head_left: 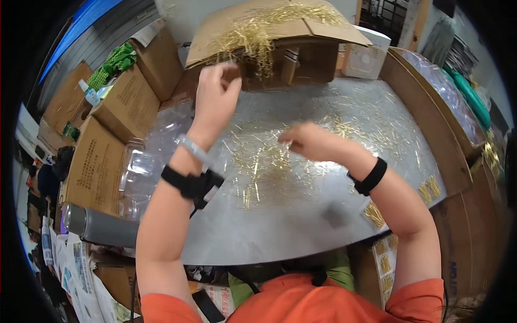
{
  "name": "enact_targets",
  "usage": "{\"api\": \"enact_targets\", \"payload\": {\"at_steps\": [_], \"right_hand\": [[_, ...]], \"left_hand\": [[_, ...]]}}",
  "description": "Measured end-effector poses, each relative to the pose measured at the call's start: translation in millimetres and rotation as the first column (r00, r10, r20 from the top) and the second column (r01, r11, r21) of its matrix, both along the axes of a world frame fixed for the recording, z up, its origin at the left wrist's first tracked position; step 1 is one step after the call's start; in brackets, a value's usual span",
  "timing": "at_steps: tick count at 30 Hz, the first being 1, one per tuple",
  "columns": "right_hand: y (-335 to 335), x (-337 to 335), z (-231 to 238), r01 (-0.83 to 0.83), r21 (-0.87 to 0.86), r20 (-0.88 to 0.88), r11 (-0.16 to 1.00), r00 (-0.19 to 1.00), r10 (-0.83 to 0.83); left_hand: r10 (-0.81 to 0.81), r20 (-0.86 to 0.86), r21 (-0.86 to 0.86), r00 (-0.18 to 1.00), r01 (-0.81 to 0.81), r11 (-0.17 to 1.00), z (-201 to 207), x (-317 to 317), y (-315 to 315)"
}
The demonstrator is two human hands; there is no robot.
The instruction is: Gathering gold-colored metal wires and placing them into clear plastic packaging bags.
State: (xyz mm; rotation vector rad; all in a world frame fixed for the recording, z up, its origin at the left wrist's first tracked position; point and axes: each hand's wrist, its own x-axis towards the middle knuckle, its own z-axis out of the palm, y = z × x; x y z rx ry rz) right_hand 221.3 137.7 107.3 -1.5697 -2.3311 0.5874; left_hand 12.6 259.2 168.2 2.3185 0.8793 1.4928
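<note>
My left hand is raised at the front edge of a cardboard box, beside a hanging clump of thin gold-coloured metal pins. Its fingers curl inward, and whatever they may hold is hidden. Over the middle of the grey metal tabletop, my right hand is held with fingers drawn together; its tips are blurred, so I cannot make out what is in them. Loose gold pins lie scattered on the tabletop below and around it.
The cardboard box with the pile on top stands at the far edge. Clear plastic containers and cartons line the left side. Small gold bundles lie near right, by a long cardboard wall. A grey cylinder sits near left.
</note>
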Motion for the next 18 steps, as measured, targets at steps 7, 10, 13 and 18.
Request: {"api": "enact_targets", "payload": {"at_steps": [7, 10, 13, 18], "right_hand": [[-138.3, 67.2, 83.3, 0.496, 0.054, -0.298, 0.867, 0.836, -0.46], [-216.5, 93.0, 56.5, 0.715, -0.068, -0.461, 0.696, 0.596, -0.658], [-279.2, 109.5, -2.2, 0.84, -0.242, -0.62, 0.486, 0.252, -0.743], [-339.5, 92.6, -90.1, 0.775, -0.517, -0.69, 0.364, -0.125, -0.713]], "left_hand": [[-0.307, -0.388, -0.052, 0.869, 0.312, 0.949, -74.0, -45.7, -135.2], [-0.553, -0.513, -0.273, 0.657, 0.486, 0.83, -103.4, -41.3, -207.8], [-0.634, -0.554, -0.263, 0.54, 0.609, 0.748, -131.7, -18.8, -259.9], [-0.597, -0.652, -0.189, 0.468, 0.661, 0.726, -157.0, 23.7, -291.1]]}}
